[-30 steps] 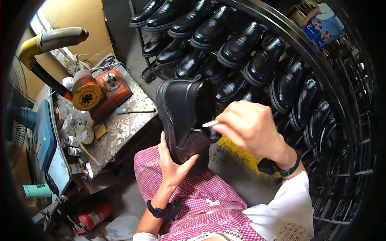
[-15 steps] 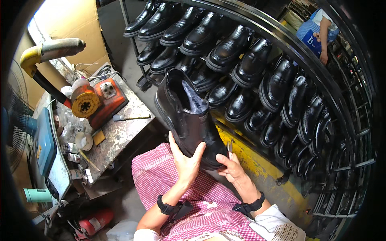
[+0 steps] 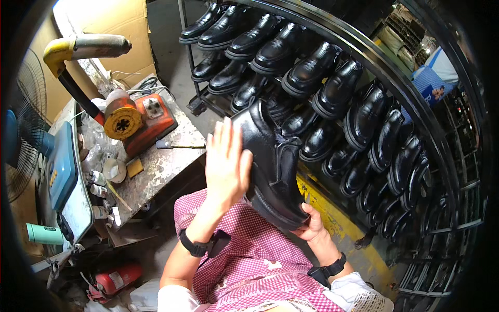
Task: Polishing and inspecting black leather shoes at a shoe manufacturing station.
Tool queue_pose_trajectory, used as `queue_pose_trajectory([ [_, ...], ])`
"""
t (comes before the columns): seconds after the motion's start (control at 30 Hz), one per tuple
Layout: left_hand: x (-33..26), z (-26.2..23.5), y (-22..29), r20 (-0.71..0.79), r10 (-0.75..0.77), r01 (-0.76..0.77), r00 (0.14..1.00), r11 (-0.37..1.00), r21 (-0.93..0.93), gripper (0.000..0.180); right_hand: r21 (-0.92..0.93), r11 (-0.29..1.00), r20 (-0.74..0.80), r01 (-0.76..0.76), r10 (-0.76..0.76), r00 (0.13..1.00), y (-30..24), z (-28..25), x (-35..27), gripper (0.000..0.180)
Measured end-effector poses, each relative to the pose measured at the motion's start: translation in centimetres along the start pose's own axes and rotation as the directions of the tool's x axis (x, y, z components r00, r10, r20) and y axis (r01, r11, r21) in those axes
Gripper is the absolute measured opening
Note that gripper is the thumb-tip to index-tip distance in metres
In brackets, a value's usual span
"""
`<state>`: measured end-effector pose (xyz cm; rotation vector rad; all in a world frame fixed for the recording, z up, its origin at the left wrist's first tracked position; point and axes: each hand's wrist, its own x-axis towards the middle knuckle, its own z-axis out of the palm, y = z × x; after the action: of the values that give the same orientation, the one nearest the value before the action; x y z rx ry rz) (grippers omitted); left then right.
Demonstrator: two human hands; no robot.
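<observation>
A black leather dress shoe [image 3: 275, 166] with a smooth, slightly glossy upper, a rounded toe and a thick dark sole sits tilted in the middle of the view, toe pointing up and away, heel low over the person's lap. The lap is covered by a pink-and-white checked apron [image 3: 249, 260] of woven cloth.

The left hand [image 3: 227, 165] lies flat against the shoe's left side, its fingers [image 3: 224, 136] straight, held close together and pointing upward, palm pressed to the leather rather than gripping. The right hand [image 3: 312, 226] cups the heel end from below, its fingers curled round the sole and mostly hidden behind it, thumb showing at the edge. Both wrists carry black bands.

Behind the shoe, a curved dark metal rack [image 3: 384, 67] holds rows of similar shiny black shoes [image 3: 312, 67] on wire tiers. To the left stands a worn, speckled grey bench [image 3: 166, 166] bearing an orange machine [image 3: 138, 119] with a round yellow disc, small jars and a slim tool. A yellow-ended pipe [image 3: 78, 49] arches above it, beside brown cardboard [image 3: 114, 26]. A red fire extinguisher [image 3: 112, 281] lies on the floor below.
</observation>
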<state>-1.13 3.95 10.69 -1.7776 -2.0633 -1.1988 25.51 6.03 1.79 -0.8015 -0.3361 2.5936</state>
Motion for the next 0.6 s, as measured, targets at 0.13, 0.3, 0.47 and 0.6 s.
queue_pose_trajectory([
  [0.13,-3.4,0.5,2.2,0.186,0.173,-0.151,0.967,0.981,-0.125,0.048,0.089,0.994,-0.115,0.061,-0.050,0.992,0.7,3.9,0.2,0.052],
  [0.3,-4.4,0.4,-0.5,-0.140,-0.073,0.016,0.987,0.926,-0.377,0.056,0.013,0.994,-0.166,0.112,-0.108,0.980,0.7,4.8,0.4,0.057],
  [0.47,-2.3,-0.9,-1.1,0.071,-0.406,0.385,0.911,0.775,-0.502,0.108,-0.240,0.961,-0.050,0.139,-0.155,0.987,-0.7,1.8,-0.1,0.063],
  [0.6,-1.2,-2.9,-0.7,0.070,-0.348,0.349,0.935,0.868,-0.354,0.110,-0.305,0.923,0.005,0.237,-0.247,0.969,-1.2,2.4,-0.4,0.065],
])
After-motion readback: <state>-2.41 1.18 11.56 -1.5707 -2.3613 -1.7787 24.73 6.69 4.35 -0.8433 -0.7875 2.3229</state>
